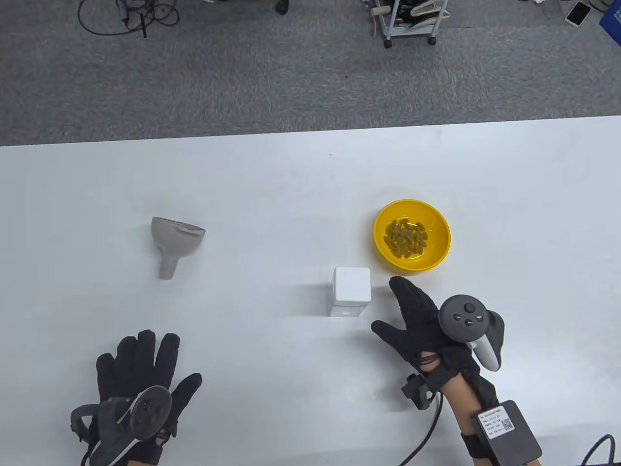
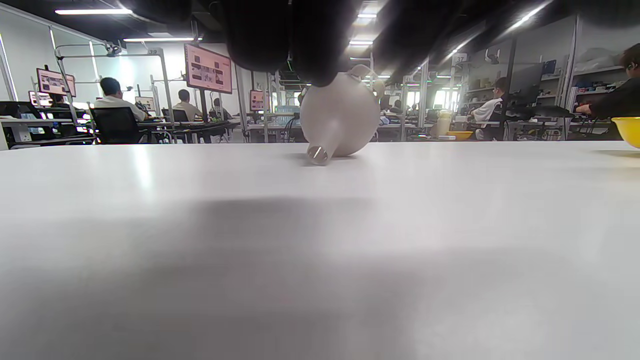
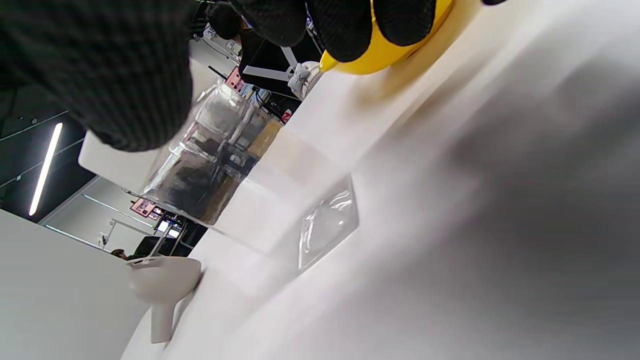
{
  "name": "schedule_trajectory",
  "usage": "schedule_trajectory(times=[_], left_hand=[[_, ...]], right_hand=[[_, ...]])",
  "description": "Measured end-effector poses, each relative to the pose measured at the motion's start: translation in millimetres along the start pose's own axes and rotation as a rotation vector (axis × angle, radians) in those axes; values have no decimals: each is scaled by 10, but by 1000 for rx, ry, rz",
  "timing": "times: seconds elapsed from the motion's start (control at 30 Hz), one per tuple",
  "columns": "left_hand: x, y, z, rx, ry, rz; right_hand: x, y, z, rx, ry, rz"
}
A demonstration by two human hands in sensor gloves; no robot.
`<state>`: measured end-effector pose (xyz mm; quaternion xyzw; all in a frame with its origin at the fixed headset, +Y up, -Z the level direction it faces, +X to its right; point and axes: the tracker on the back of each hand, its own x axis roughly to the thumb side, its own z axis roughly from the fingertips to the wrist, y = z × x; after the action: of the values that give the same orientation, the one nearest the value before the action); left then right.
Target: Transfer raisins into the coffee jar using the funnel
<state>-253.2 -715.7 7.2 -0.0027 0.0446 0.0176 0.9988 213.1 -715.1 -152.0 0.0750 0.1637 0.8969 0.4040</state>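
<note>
A yellow bowl (image 1: 412,235) holds a pile of raisins (image 1: 405,238) right of the table's middle. A clear square coffee jar with a white lid (image 1: 351,290) stands just in front-left of the bowl; its glass body shows in the right wrist view (image 3: 235,170). A grey funnel (image 1: 173,242) lies on its side at the left, spout toward me, also in the left wrist view (image 2: 340,127). My right hand (image 1: 412,315) is open, just right of the jar, holding nothing. My left hand (image 1: 140,364) rests open and flat on the table, in front of the funnel.
The white table (image 1: 271,194) ends at its far edge, with grey carpet beyond. A wheeled cart (image 1: 407,19) and cables stand on the floor far behind. A cable runs from my right forearm off the near edge.
</note>
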Motion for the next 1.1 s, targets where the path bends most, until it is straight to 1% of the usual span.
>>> schedule_trajectory(times=[0.17,0.23,0.33,0.47,0.53,0.87,1.0,1.07,1.1], left_hand=[[-12,5,-12,4,-5,24],[-19,10,-18,5,-5,36],[-32,14,-30,4,-4,48],[-38,11,-48,-3,-7,54],[-38,15,-55,-4,-9,55],[-38,19,-71,-5,-12,65],[-34,22,-68,-3,-15,61],[-30,22,-66,-1,-16,62],[-28,23,-66,0,-19,63]], right_hand=[[57,160,-188,33,-22,-43],[74,184,-242,19,-33,-71],[91,219,-330,58,-33,-124],[82,251,-404,55,-4,-168],[67,277,-437,72,18,-157],[122,359,-477,81,13,-70],[163,314,-413,77,-10,-80],[171,295,-369,48,-17,-117],[175,289,-347,57,-15,-148]])
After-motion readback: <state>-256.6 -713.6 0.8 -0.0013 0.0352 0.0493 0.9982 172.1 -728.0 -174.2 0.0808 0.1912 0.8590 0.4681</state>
